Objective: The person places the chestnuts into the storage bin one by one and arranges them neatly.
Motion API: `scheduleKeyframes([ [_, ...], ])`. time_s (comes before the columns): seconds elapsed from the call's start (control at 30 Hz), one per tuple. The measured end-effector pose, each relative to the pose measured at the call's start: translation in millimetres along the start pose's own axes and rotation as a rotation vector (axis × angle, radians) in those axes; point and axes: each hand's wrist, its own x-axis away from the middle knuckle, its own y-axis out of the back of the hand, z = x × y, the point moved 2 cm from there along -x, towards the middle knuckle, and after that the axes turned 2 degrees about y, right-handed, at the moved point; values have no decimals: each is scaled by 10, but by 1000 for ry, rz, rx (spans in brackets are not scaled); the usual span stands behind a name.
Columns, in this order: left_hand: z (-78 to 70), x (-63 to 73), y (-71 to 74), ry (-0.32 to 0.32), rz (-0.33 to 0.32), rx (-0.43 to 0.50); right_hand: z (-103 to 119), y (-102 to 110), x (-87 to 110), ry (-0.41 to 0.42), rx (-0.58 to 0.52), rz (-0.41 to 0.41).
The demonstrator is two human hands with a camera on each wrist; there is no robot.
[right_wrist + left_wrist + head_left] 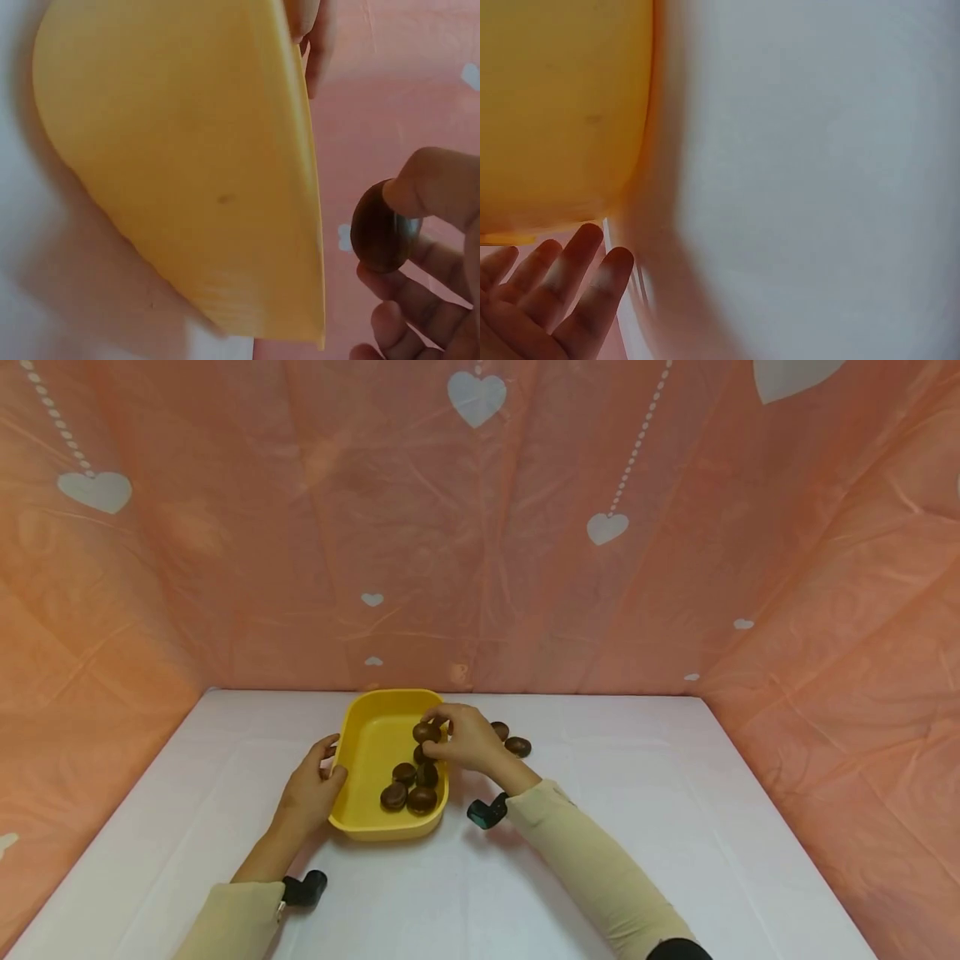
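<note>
A yellow rectangular tray (375, 735) stands on the white table, several glossy brown pebble-like pieces (405, 774) lying along its right side. At the tray's left rim is my left hand (307, 789), fingers fairly straight and thumb by the edge. The left wrist view shows its fingers (577, 277) spread beside the yellow wall. Above the tray's right edge, my right hand (468, 739) pinches one brown pebble (386, 225) between thumb and fingers. That pebble is held clear of the tray wall in the right wrist view.
Two more brown pebbles (517, 746) lie on the white table (600, 827) just right of the tray, partly behind my right hand. A pink cloth wall (525, 568) with pale hearts rises behind the table and at both sides.
</note>
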Motion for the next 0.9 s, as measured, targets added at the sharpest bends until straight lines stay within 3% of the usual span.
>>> scheduleKeyframes([
  [0.27,27,12,-40,26,18,13,51,-128,-83,62,-31,35],
  [0.5,33,-16,-25,10,4,15,16,-241,-170,67,-55,54],
  [0.9,23,-24,-4,14,15,20,-48,-358,-287,103,132,99],
])
